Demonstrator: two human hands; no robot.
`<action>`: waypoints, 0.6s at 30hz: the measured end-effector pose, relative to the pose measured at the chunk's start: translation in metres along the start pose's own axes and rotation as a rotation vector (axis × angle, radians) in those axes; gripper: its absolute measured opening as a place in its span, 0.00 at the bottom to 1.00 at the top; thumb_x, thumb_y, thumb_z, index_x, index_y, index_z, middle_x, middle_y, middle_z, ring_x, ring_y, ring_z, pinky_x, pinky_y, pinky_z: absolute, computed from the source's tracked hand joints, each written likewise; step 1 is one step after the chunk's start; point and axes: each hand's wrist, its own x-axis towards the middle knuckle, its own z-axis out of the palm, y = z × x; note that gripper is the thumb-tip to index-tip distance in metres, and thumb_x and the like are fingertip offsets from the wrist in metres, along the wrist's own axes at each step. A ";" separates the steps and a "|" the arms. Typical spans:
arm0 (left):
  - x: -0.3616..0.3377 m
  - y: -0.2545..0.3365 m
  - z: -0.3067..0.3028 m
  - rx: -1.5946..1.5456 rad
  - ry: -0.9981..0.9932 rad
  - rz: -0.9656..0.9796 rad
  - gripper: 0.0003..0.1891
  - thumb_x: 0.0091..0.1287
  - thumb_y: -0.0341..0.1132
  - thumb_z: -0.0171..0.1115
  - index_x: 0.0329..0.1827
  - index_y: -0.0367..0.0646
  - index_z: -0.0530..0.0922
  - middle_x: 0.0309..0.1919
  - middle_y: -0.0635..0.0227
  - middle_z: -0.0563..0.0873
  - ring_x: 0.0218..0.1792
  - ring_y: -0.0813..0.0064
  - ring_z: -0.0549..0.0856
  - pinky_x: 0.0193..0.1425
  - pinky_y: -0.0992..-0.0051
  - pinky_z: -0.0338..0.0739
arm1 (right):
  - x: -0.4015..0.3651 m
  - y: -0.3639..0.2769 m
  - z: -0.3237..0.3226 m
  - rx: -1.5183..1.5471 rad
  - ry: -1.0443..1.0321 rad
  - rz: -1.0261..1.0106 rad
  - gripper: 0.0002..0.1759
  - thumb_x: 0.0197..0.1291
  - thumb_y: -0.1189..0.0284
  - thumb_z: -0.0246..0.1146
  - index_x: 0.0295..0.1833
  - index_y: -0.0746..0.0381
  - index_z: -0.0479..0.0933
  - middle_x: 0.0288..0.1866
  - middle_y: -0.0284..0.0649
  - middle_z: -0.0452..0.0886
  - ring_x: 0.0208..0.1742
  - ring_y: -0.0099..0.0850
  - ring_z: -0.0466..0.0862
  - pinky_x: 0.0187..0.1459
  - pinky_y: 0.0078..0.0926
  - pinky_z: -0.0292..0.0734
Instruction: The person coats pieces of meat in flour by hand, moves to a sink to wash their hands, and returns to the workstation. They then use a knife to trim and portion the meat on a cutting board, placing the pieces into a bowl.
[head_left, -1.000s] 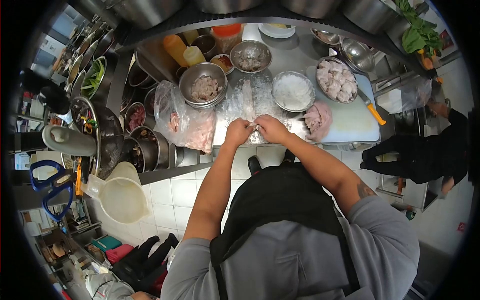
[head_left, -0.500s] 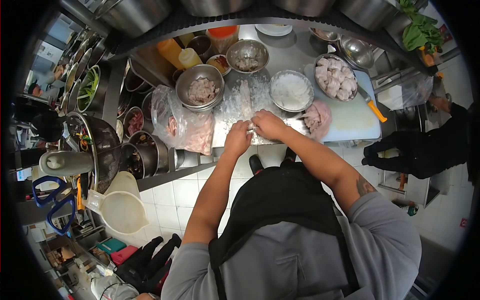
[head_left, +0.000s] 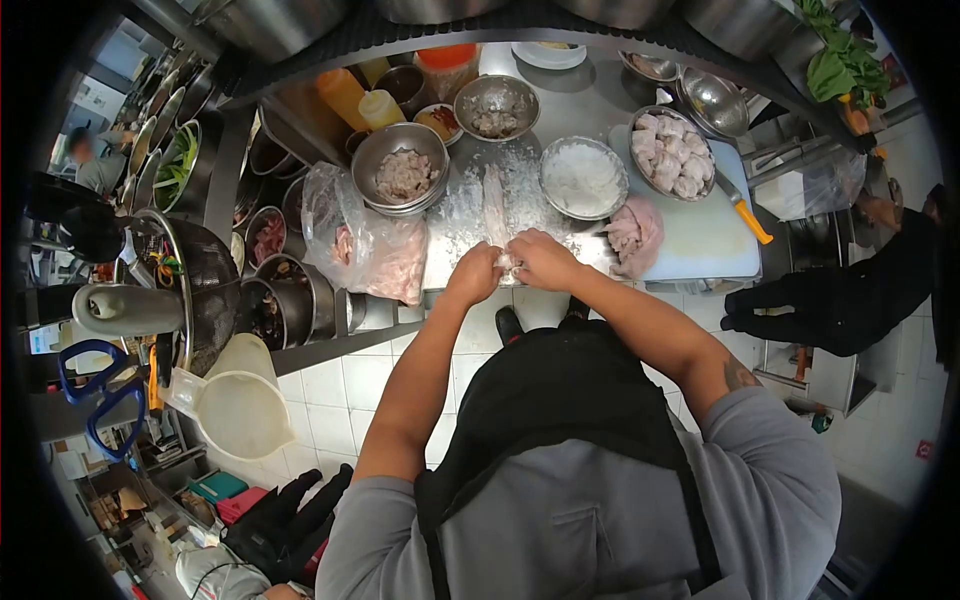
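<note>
A pale, floured strip of raw meat (head_left: 494, 205) lies lengthwise on the flour-dusted steel counter (head_left: 462, 222), pointing away from me. At its near end, by the counter's front edge, my left hand (head_left: 474, 274) and my right hand (head_left: 544, 263) pinch the meat from both sides. A whitish bit shows between the fingertips, which are nearly touching. Right of the strip stands a bowl of white flour (head_left: 583, 180). Beyond my left hand are stacked steel bowls with chopped raw meat (head_left: 404, 176) and a clear plastic bag of raw meat (head_left: 385, 262).
On the white cutting board (head_left: 705, 235) sit a bowl of pale meat pieces (head_left: 672, 152), an orange-handled knife (head_left: 748, 215) and a pink meat heap (head_left: 635, 237). Another steel bowl (head_left: 496, 107) stands behind the strip. A shelf overhangs the back. A person in black (head_left: 850, 285) is at right.
Both hands have shifted slightly at the near end of the strip, and the right fingers are now curled closer to the left. The strip stays on the counter.
</note>
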 end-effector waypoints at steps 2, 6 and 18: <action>0.007 0.004 -0.007 0.021 -0.014 -0.056 0.14 0.61 0.31 0.65 0.49 0.34 0.82 0.43 0.48 0.82 0.50 0.49 0.82 0.58 0.57 0.76 | -0.008 -0.006 0.000 0.016 0.264 -0.063 0.13 0.49 0.72 0.66 0.42 0.64 0.77 0.44 0.45 0.79 0.53 0.46 0.76 0.56 0.42 0.71; 0.018 0.000 -0.011 0.043 -0.053 -0.108 0.15 0.61 0.34 0.67 0.47 0.34 0.83 0.44 0.47 0.81 0.50 0.47 0.81 0.58 0.56 0.76 | 0.003 0.006 0.006 -0.038 0.113 -0.117 0.17 0.49 0.72 0.67 0.46 0.63 0.77 0.45 0.44 0.78 0.54 0.44 0.74 0.57 0.41 0.71; 0.008 -0.007 0.010 0.043 0.272 0.072 0.18 0.58 0.29 0.68 0.53 0.38 0.80 0.51 0.52 0.82 0.54 0.51 0.80 0.61 0.59 0.75 | 0.023 0.026 0.001 -0.030 0.074 -0.058 0.15 0.51 0.69 0.67 0.45 0.63 0.79 0.46 0.45 0.78 0.54 0.45 0.75 0.57 0.42 0.71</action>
